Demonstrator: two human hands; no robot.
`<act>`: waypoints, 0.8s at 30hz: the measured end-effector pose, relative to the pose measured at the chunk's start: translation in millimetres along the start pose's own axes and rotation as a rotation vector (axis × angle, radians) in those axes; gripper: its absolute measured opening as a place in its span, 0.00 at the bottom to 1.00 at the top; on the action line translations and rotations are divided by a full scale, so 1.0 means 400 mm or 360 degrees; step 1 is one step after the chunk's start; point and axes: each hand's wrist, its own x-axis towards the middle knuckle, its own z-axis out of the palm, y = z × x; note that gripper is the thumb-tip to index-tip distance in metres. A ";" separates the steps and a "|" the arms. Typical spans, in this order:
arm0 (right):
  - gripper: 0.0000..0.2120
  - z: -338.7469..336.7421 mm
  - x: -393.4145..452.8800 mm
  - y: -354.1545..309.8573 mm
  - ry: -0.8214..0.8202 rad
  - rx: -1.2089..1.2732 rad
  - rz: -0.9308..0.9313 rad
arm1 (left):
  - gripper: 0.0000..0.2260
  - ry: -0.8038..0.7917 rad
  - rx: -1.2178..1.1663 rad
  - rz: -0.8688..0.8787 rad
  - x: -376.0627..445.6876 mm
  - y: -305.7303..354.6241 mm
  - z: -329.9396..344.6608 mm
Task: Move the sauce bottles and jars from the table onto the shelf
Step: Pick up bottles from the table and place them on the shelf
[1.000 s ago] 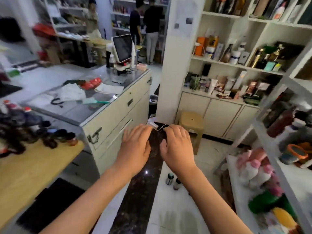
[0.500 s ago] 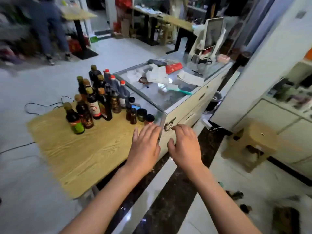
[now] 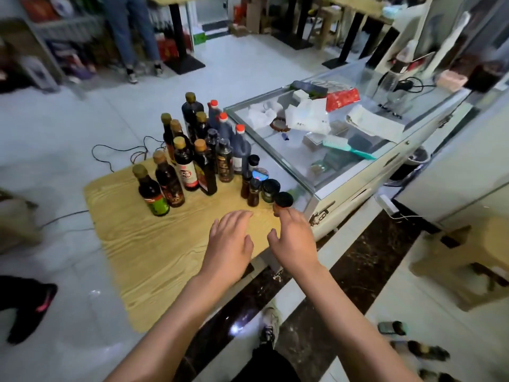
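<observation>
Both hands are held empty with fingers loosely spread, now further over the wooden table than half a second ago; the right hand has reached the black-lidded jar, the left hand beside it. The sauce bottles are clustered at the table's far edge.

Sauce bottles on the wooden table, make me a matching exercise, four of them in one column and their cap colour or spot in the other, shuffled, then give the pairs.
Column one:
1. green-label bottle
2. white-label bottle
3. dark jug nearest the glass counter
4. small jar by the right hand

Column two:
A. red cap
B. black lid, at the near end of the row beside the glass counter
C. gold cap, leftmost on the table
D. gold cap, mid cluster, between other gold-capped bottles

Pairs: 1-C, 2-D, 3-A, 4-B
</observation>
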 end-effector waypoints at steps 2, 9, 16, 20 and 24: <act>0.19 0.028 0.058 0.025 -0.0080 0.0065 0.0020 | 0.22 0.0010 0.0050 -0.0070 0.043 -0.016 0.013; 0.17 0.092 0.235 0.113 -0.0278 0.0251 0.0084 | 0.22 0.0060 0.0281 -0.0234 0.199 -0.054 0.051; 0.17 0.194 0.369 0.185 -0.0534 0.0518 0.0219 | 0.19 0.0113 -0.0197 -0.0647 0.318 -0.093 0.144; 0.14 0.254 0.427 0.189 -0.0645 0.0646 0.0318 | 0.17 0.0113 -0.0450 -0.0888 0.375 -0.149 0.200; 0.13 0.315 0.483 0.176 -0.0613 0.0709 0.0440 | 0.15 0.0055 -0.0614 -0.1094 0.468 -0.220 0.255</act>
